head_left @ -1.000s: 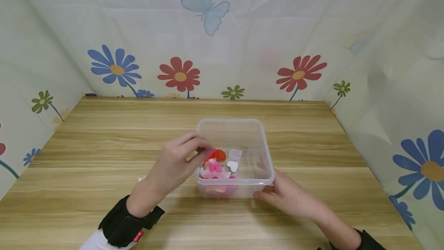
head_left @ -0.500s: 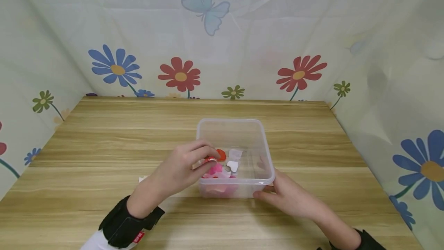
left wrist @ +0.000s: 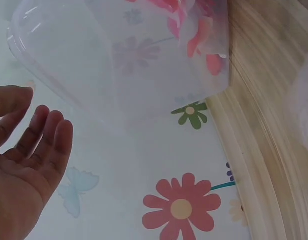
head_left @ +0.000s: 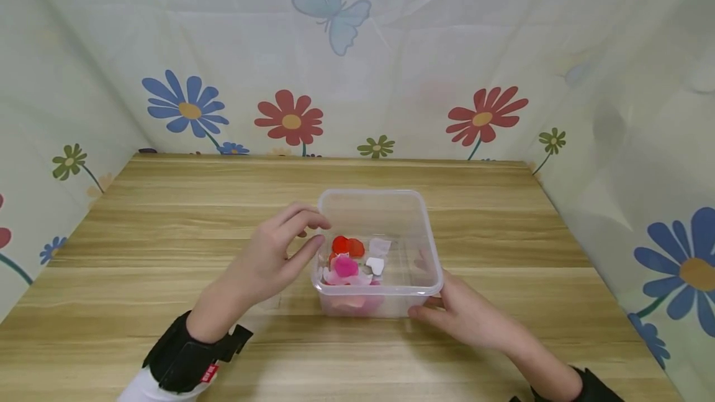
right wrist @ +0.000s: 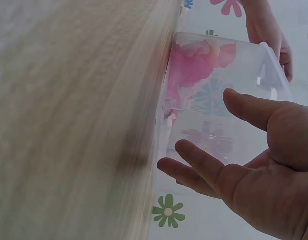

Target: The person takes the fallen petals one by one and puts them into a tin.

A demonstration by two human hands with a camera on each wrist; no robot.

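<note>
A clear plastic box (head_left: 410, 278), open at the top, stands on the table. Red, pink and white petals (head_left: 346, 267) lie in its left part; the rest of its floor shows through. My left hand (head_left: 276, 250) is at the left rim, thumb and fingers apart, with nothing between them. In the left wrist view that hand (left wrist: 33, 160) has its fingertips close to the box's rim. My right hand (head_left: 466, 315) rests at the near right corner of the box. The right wrist view shows this hand (right wrist: 249, 155) with thumb and fingers spread along the box's wall.
The wood-grain table (head_left: 195, 203) runs back to a white curtain (head_left: 391, 73) printed with flowers and a butterfly. A faint translucent square (head_left: 270, 303) lies on the table below the left hand. A dark band (head_left: 187, 352) wraps the left wrist.
My left hand has let go of a red petal inside the box and drawn back up and left to the rim. The right hand and the box have stayed put.
</note>
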